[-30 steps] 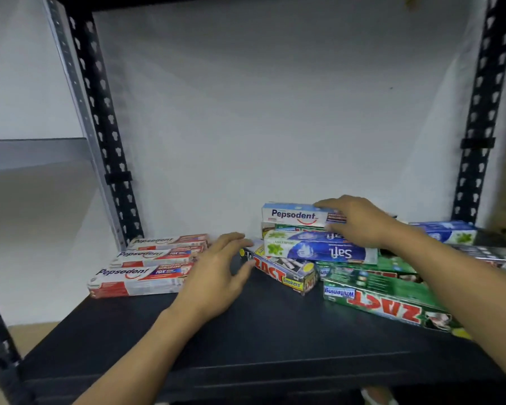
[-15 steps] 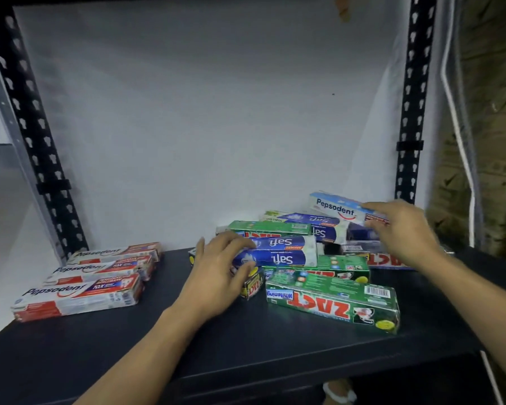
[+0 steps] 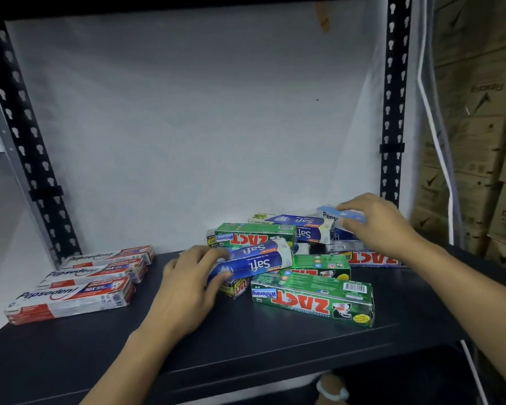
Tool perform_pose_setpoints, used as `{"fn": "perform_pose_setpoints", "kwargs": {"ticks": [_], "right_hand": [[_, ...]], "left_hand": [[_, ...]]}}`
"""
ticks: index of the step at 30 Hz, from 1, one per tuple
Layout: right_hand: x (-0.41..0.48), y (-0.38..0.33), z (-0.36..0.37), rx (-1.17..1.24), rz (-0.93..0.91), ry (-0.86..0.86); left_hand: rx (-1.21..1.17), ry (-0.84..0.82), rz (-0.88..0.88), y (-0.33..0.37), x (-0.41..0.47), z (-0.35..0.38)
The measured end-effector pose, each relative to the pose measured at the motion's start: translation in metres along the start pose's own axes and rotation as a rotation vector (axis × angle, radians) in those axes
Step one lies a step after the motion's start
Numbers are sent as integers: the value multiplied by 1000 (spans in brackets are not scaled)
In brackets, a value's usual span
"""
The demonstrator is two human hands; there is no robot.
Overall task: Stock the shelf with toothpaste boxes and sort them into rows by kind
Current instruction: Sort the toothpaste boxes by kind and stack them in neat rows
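Black metal is forming the shelf (image 3: 275, 340) nearest the camera, and both forearms are reaching in over its front edge. Just beyond that edge, a green Zact box (image 3: 313, 299) is lying flat on the board, its lettering reading upside down. To its left, the left hand (image 3: 187, 287) is closing round the near end of a blue Safi box (image 3: 254, 261), fingers curling over the top and the thumb pressing in from below. That box is sitting tilted, resting on a small yellow-and-black Zact box (image 3: 237, 287) and on the pile behind it.

Far to the left, well apart from the pile, three red Pepsodent boxes (image 3: 70, 296) are lying side by side in a row running back toward the wall.

Behind the Safi box, the unsorted pile (image 3: 322, 266) is spreading across the middle and right of the shelf. Another green Zact box (image 3: 254, 236) is lying on top of it, more Safi boxes (image 3: 301, 226) are stacking behind, and a red-lettered Zact box (image 3: 371, 260) is lying at the right.

At the back of the pile, the right hand (image 3: 374, 226) is grasping a light blue Pepsodent box (image 3: 329, 214), fingers bending over its top and covering its right end, and holding it above the boxes beneath.

A white back wall (image 3: 202, 127) is closing off the bay between two black perforated uprights (image 3: 392, 112). Brown cardboard cartons (image 3: 479, 141) are standing stacked to the right.
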State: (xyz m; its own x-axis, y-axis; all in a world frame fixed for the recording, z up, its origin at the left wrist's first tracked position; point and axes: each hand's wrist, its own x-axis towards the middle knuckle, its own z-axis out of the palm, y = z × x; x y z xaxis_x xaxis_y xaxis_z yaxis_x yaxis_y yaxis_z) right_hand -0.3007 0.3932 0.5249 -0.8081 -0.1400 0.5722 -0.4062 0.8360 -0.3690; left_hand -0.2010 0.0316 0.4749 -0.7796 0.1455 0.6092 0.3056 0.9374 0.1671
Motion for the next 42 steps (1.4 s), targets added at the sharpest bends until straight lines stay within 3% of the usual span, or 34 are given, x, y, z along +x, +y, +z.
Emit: {"fn": "perform_pose_setpoints", "kwargs": {"ticks": [5,8,14,20,23,27,33,38,42], "right_hand": [[11,-40,17,53,-98,-162],[19,-54,34,-37,-133,-226],[36,-45,42,-272,53,-166],[33,-1,20,-352,272,-194],[26,4,12,-367,266,-282],[24,6,8,-286,265,-98],[19,-14,2,-207,127,153],[13,-55,-13,-44,-138,102],[7,-82,-12,106,-271,37]], "left_hand": [[-9,56,-65,-3,-34,-15],[11,89,-144,-12,-53,-25],[75,136,-380,-12,-73,-28],[67,150,-409,-10,-74,-30],[19,138,-359,-9,-74,-32],[-45,116,-257,-7,-69,-32],[66,163,-133,6,-45,-22],[42,114,-112,28,-6,-4],[-119,89,-177,38,21,16]]}}
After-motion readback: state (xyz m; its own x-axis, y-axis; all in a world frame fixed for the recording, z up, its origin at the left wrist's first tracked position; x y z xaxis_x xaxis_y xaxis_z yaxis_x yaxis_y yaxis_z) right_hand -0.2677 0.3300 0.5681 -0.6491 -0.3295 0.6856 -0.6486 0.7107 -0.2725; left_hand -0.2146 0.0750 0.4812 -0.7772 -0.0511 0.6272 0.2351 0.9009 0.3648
